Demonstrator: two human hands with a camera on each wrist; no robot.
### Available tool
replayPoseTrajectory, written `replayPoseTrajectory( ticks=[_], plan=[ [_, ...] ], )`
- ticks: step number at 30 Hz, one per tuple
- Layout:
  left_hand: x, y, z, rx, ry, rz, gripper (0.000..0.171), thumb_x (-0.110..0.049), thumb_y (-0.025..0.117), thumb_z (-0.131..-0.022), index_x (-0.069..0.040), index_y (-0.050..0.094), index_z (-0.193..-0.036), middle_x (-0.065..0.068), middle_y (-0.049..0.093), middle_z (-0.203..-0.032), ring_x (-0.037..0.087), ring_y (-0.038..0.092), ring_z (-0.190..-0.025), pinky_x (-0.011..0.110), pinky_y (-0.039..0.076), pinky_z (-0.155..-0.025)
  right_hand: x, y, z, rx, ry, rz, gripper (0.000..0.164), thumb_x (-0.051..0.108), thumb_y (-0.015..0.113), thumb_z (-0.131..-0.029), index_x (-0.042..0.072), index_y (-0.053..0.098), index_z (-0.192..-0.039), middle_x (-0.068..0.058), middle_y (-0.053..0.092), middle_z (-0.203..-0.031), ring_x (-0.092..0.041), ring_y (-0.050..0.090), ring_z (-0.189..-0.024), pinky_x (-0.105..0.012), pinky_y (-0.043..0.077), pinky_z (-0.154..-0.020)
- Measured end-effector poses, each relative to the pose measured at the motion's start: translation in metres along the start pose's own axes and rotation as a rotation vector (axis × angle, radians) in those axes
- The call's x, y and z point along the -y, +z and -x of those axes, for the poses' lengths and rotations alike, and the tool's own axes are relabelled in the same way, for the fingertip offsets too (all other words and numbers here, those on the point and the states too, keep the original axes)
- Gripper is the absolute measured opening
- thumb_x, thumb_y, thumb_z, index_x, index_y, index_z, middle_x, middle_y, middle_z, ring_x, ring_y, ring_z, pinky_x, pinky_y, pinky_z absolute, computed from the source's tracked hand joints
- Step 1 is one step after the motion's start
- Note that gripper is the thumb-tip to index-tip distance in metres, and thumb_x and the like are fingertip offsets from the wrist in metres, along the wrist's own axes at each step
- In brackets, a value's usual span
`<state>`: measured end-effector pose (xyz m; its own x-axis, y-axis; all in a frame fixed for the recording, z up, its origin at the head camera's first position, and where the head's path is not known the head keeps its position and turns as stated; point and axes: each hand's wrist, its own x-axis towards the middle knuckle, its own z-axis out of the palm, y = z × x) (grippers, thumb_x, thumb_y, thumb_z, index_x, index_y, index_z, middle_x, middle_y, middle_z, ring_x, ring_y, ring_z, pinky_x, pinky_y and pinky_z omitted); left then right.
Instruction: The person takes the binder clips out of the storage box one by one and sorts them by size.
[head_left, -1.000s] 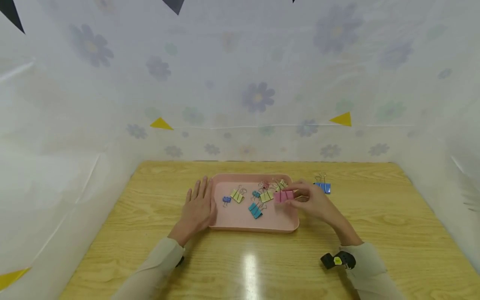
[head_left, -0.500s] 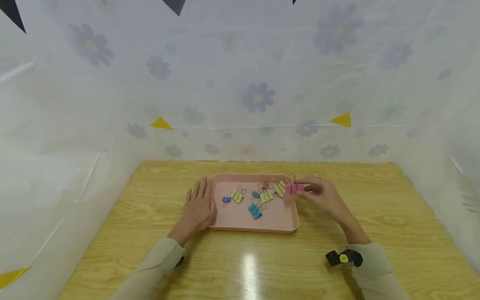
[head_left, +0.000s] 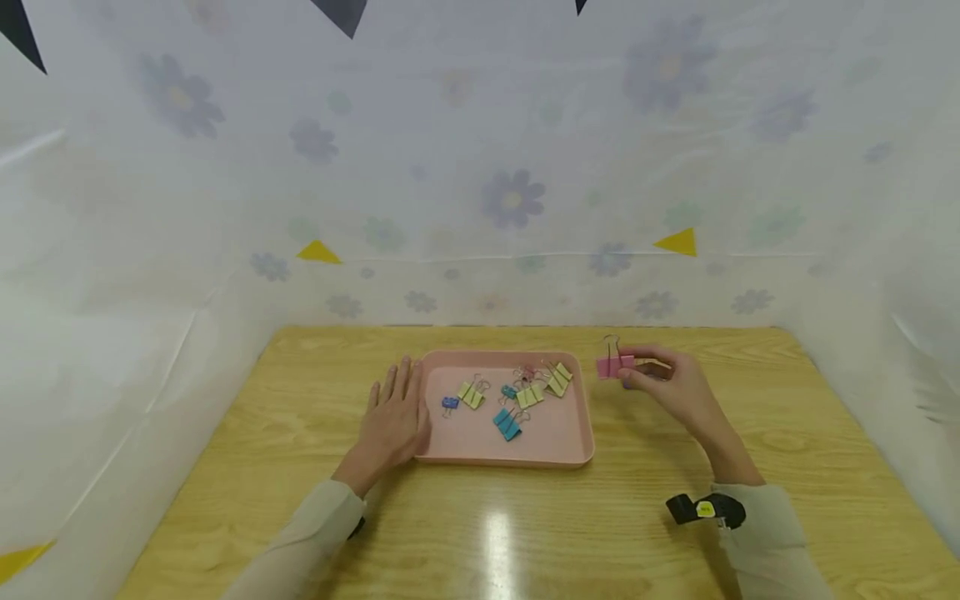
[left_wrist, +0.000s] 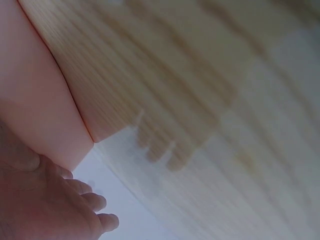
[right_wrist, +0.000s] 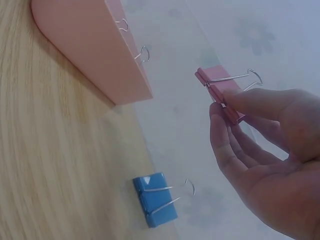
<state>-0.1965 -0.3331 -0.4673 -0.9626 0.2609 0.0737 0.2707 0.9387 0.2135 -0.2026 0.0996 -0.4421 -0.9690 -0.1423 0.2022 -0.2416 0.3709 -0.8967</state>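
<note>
Between thumb and fingers, my right hand (head_left: 671,385) pinches a pink binder clip (head_left: 614,367), its wire handles pointing up, just right of the pink tray (head_left: 555,446). In the right wrist view a blue binder clip (right_wrist: 156,200) stands on the table below the held pink clip (right_wrist: 220,85); the hand mostly hides it in the head view. My left hand (head_left: 392,417) lies with straight fingers along the tray's left side. Inside the tray are several clips: a small blue one (head_left: 450,403), yellow ones (head_left: 472,395), a teal one (head_left: 507,425), a small teal one and a small pink one (head_left: 528,374).
The tray stands on a wood-grain table (head_left: 420,525). A pale flower-print sheet (head_left: 510,275) rises behind the table and along both sides. A black strap device (head_left: 708,508) sits at my right wrist.
My right hand has carried the pink binder clip rightward, from over the tray's right side to beyond its edge. The left hand stays at the tray.
</note>
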Motion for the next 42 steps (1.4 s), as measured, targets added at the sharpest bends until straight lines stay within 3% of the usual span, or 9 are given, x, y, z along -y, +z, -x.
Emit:
replayPoseTrajectory(
  ticks=[5,11,22,29,38,42],
  plan=[
    [0.001,0.002,0.000,0.007,-0.012,-0.026,0.061,-0.024,0.031,-0.110,-0.001,0.015,-0.164,0.022,0.014,-0.169,0.043,0.016,-0.154,0.063,0.015,-0.121,-0.009,-0.006,0.001,-0.043,0.000,0.019,0.039,0.022,0.071,-0.099,0.003,0.067,-0.133,-0.018,0.064,-0.130,0.000,0.066,-0.104,-0.021,0.057,-0.082],
    [0.003,0.003,0.000,-0.004,0.000,-0.013,0.061,-0.024,0.032,-0.110,0.000,0.015,-0.164,0.023,0.015,-0.169,0.045,0.017,-0.153,0.065,0.016,-0.120,-0.021,-0.017,0.004,-0.090,0.011,-0.010,0.041,0.020,0.071,-0.099,0.002,0.065,-0.135,-0.013,0.064,-0.130,0.001,0.066,-0.106,-0.017,0.055,-0.083],
    [0.002,0.004,0.002,0.004,-0.007,0.004,0.062,-0.025,0.032,-0.109,-0.001,0.015,-0.164,0.023,0.015,-0.168,0.045,0.017,-0.153,0.064,0.015,-0.120,-0.036,-0.039,0.009,-0.176,0.077,-0.117,0.047,0.015,0.070,-0.099,-0.005,0.059,-0.140,0.011,0.064,-0.121,0.002,0.070,-0.097,-0.012,0.052,-0.084],
    [0.003,0.004,0.001,0.008,-0.012,0.005,0.062,-0.023,0.032,-0.109,0.000,0.016,-0.164,0.024,0.015,-0.168,0.045,0.017,-0.153,0.064,0.016,-0.120,-0.044,-0.051,0.011,-0.206,0.097,-0.167,0.049,0.014,0.072,-0.097,-0.003,0.059,-0.141,0.012,0.067,-0.116,-0.004,0.073,-0.095,-0.010,0.051,-0.083],
    [0.004,0.007,-0.002,0.011,-0.015,-0.014,0.062,-0.025,0.031,-0.110,-0.001,0.014,-0.164,0.022,0.013,-0.169,0.043,0.016,-0.154,0.063,0.015,-0.121,-0.056,-0.061,0.015,-0.242,0.120,-0.143,0.051,0.014,0.072,-0.097,-0.006,0.057,-0.142,0.011,0.066,-0.113,0.002,0.072,-0.091,-0.010,0.052,-0.080],
    [0.004,0.008,-0.002,0.019,-0.014,-0.019,0.062,-0.025,0.030,-0.110,-0.002,0.012,-0.165,0.022,0.011,-0.170,0.043,0.015,-0.154,0.063,0.014,-0.121,-0.063,-0.065,0.017,-0.252,0.112,-0.197,0.049,0.009,0.071,-0.097,-0.009,0.057,-0.140,0.009,0.066,-0.111,0.000,0.072,-0.090,-0.015,0.055,-0.079]
  ],
)
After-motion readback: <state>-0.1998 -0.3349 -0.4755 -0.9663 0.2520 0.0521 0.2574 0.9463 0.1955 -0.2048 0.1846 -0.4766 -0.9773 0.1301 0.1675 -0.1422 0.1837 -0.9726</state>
